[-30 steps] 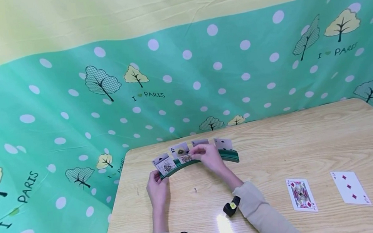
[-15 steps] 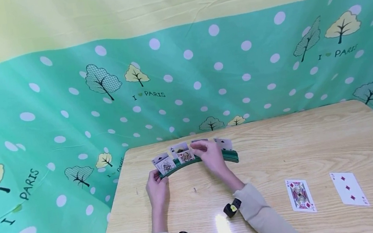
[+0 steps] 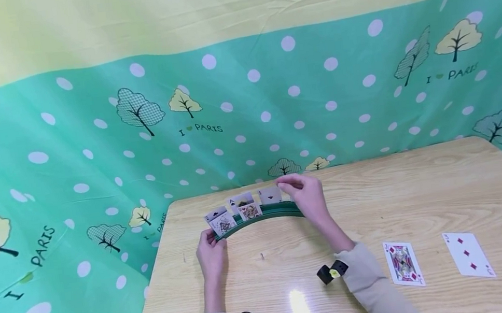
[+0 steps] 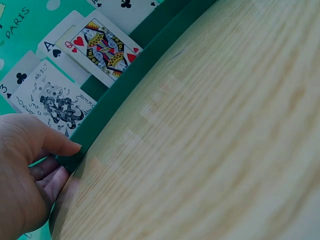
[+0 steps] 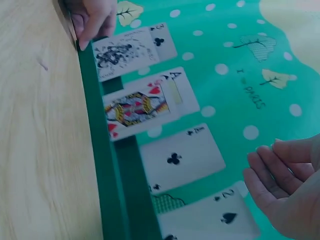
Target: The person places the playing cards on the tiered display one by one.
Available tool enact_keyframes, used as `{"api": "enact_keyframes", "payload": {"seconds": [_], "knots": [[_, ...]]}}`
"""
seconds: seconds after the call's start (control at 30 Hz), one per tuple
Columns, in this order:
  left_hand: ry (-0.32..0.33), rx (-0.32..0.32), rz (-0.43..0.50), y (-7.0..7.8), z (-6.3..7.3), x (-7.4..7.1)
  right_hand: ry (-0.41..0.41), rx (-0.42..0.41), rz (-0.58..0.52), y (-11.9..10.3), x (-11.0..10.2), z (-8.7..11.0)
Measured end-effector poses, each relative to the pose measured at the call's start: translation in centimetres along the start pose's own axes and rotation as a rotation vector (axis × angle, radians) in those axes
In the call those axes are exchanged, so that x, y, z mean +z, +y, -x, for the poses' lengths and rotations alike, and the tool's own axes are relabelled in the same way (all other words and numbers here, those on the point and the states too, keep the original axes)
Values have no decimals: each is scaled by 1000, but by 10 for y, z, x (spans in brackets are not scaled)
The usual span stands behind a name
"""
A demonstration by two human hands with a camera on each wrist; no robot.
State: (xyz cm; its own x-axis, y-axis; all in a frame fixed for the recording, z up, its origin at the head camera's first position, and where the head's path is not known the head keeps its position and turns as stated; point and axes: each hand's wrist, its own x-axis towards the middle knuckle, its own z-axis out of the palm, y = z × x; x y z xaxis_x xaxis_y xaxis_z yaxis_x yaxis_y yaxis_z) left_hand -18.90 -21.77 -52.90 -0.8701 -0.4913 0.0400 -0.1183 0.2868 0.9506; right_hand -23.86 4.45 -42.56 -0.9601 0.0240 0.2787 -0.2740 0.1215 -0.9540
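A curved green playing card holder stands on the table. My left hand grips its left end, thumb on the front edge and fingers beneath. In its back row stand a three of clubs, an ace of spades, an ace of clubs and a two of spades. Before the three is a joker; before the ace of spades, a queen of hearts. My right hand, fingers loosely bent and holding nothing, hovers by the two of spades, mostly hiding it in the head view.
A jack of diamonds and a three of diamonds lie face up on the wooden table, to the right of my right arm. Behind the table hangs a green patterned cloth.
My right hand has moved right along the holder, away from the queen of hearts, uncovering the queen and the ace of clubs. My left hand keeps its grip on the holder's end.
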Motion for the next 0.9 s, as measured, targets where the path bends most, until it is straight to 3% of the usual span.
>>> {"api": "enact_keyframes", "payload": {"seconds": [0.27,0.67,0.9], "knots": [[-9,-25,6,-1,3,0,-7,28,31,0,-25,-1],[-4,-12,-8,3,0,-1,26,18,98,6,-73,-10],[-1,-10,-10,2,1,-1,26,30,113,13,-99,-4]]}}
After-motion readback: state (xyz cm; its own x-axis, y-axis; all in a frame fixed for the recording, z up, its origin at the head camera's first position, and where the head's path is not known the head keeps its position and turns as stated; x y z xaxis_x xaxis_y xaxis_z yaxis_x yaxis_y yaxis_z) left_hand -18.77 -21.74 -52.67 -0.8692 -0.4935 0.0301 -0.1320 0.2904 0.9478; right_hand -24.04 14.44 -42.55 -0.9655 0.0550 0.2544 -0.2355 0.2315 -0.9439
